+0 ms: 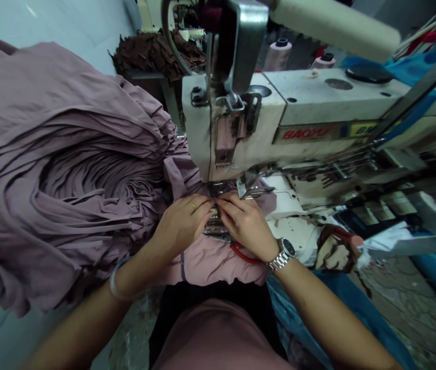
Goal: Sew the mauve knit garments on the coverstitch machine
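My left hand (185, 221), with a ring on one finger, is closed at the edge of a mauve fabric piece (181, 174) just before the needle area of a sewing machine (198, 128). Facing it, my right hand (249, 223) pinches the same edge, its fingertips close to the left ones. The fingertips and the cloth between them are partly hidden beneath the machine head. Between the hands shows a metal guide plate (216, 235). Pink fabric (218, 259) lies gathered below it, and a red handle-like loop (241, 253) sits under my right wrist.
A large heap of mauve fabric pieces (98, 123) fills the left side. Brown cloth pieces (148, 51) are piled behind. Thread cones (278, 54) stand behind the machine. To the right are a holder with scraps (335, 249) and blue plastic sheeting (329, 303).
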`<state>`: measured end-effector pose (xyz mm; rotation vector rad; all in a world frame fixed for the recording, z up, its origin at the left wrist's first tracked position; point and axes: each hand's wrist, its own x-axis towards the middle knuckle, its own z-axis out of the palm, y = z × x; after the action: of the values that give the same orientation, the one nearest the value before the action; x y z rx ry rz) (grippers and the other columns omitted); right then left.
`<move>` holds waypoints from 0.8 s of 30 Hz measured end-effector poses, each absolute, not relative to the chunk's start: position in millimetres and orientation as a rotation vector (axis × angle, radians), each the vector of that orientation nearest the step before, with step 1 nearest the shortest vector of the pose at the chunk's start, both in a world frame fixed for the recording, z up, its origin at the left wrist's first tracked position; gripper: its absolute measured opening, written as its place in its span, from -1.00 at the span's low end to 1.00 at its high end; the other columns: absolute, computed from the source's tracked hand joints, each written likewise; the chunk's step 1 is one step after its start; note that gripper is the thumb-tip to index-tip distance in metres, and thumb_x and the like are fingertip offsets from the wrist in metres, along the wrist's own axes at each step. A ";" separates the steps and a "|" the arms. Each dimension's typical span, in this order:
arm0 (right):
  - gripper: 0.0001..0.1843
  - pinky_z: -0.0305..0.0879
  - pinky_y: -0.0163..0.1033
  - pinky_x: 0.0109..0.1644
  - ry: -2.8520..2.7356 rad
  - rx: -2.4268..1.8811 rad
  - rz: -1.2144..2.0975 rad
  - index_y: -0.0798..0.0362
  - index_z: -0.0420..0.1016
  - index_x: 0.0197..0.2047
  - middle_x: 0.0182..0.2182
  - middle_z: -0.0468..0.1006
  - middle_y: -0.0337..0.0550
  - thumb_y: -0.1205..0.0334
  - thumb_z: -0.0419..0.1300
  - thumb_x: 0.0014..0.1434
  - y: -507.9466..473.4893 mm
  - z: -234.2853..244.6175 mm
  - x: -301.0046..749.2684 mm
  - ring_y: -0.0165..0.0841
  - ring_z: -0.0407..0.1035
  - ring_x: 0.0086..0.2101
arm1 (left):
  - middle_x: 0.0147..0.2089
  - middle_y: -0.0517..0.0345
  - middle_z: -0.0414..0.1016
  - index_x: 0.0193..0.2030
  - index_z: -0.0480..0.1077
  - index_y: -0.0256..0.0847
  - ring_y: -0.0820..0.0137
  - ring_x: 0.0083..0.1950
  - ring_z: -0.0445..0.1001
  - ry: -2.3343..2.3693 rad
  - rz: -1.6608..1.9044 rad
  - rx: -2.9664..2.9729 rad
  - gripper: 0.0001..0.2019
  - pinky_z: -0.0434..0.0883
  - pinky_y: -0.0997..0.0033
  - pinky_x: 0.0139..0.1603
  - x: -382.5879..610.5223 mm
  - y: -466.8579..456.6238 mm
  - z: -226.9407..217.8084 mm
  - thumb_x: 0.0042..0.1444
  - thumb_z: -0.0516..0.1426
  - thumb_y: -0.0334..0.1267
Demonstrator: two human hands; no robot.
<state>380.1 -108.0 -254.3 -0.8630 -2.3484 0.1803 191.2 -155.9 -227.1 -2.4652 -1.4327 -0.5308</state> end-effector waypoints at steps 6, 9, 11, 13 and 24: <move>-0.69 0.38 -0.10 0.00 -2.373 -0.818 0.245 0.14 0.50 0.06 -0.08 0.56 -0.03 0.31 0.03 0.34 -100.1 -256.1 387.3 -0.26 0.41 -0.09 | 0.02 0.05 0.54 0.03 0.41 -0.29 0.27 0.02 0.50 -1.384 -0.540 -2.489 -0.79 0.46 0.25 0.02 185.8 -149.0 -226.9 0.31 0.08 -0.32; -0.65 0.38 -0.09 0.02 -2.465 -0.795 0.125 0.16 0.45 0.13 -0.01 0.53 0.01 0.35 0.03 0.33 -99.8 -252.9 390.9 -0.24 0.39 -0.05 | 0.05 0.04 0.52 0.05 0.40 -0.29 0.27 0.03 0.50 -1.392 -0.510 -2.498 -0.77 0.46 0.24 0.01 185.2 -148.3 -227.6 0.29 0.09 -0.35; -0.63 0.38 -0.07 0.01 -2.523 -0.795 0.002 0.16 0.43 0.15 0.00 0.52 0.02 0.38 0.05 0.31 -100.7 -250.5 391.9 -0.22 0.38 -0.07 | 0.04 0.02 0.52 0.05 0.40 -0.30 0.25 0.03 0.50 -1.382 -0.498 -2.487 -0.77 0.47 0.23 -0.01 185.1 -149.4 -227.8 0.28 0.09 -0.36; -0.61 0.39 -0.05 -0.03 -2.561 -0.788 -0.104 0.17 0.42 0.17 0.00 0.51 0.03 0.40 0.07 0.29 -102.3 -248.9 391.7 -0.21 0.38 -0.12 | 0.03 0.01 0.53 0.05 0.41 -0.32 0.24 0.02 0.51 -1.366 -0.507 -2.470 -0.77 0.48 0.22 -0.02 184.8 -150.9 -227.8 0.28 0.09 -0.37; -0.70 0.43 -0.16 -0.09 -2.437 -0.674 -0.063 0.19 0.48 -0.01 -0.18 0.56 0.02 0.41 -0.01 0.30 -91.2 -253.4 401.1 -0.25 0.42 -0.14 | 0.07 -0.13 0.49 0.11 0.34 -0.40 0.15 0.10 0.47 -1.625 -0.419 -2.462 -0.69 0.45 0.12 0.15 205.6 -174.1 -217.7 0.30 0.06 -0.29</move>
<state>401.1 -91.2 -253.4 -0.6741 -2.4374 -0.0634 205.6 -174.1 -217.7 -2.4621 -1.6247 -0.4195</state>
